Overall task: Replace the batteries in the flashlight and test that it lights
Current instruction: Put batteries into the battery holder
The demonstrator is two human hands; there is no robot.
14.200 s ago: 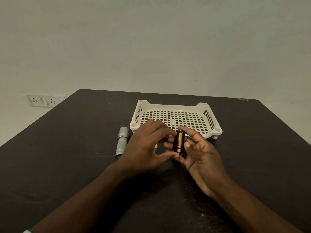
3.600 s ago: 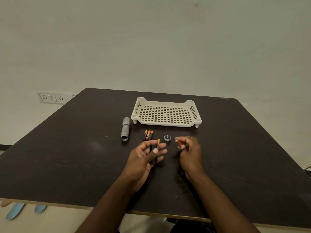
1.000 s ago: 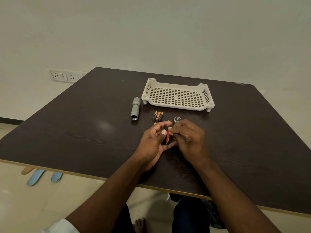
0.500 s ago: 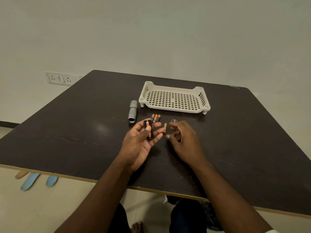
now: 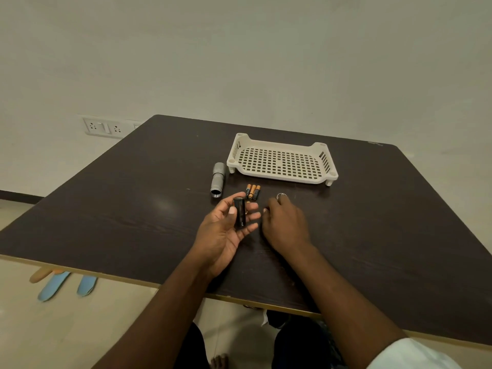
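Left hand (image 5: 226, 230): fingers (image 5: 250, 215) curled round the black battery holder (image 5: 240, 213), thumb along its side. Right hand (image 5: 286, 225) palm-down on the counter (image 5: 133, 214), fingers curled; grip cannot be told. 3 batteries (image 5: 253, 192) lie just beyond; flashlight body (image 5: 217, 179) lies left of them, beside the tray (image 5: 282, 179); tail cap (image 5: 281, 195) by the right fingertips.

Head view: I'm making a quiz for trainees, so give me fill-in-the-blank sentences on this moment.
1. The black battery holder is held in the ____ hand.
2. ____ loose batteries lie side by side on the table.
3. The grey flashlight body lies to the ____ of the white tray.
4. The right hand reaches toward the round ____.

Missing words: left; three; left; cap
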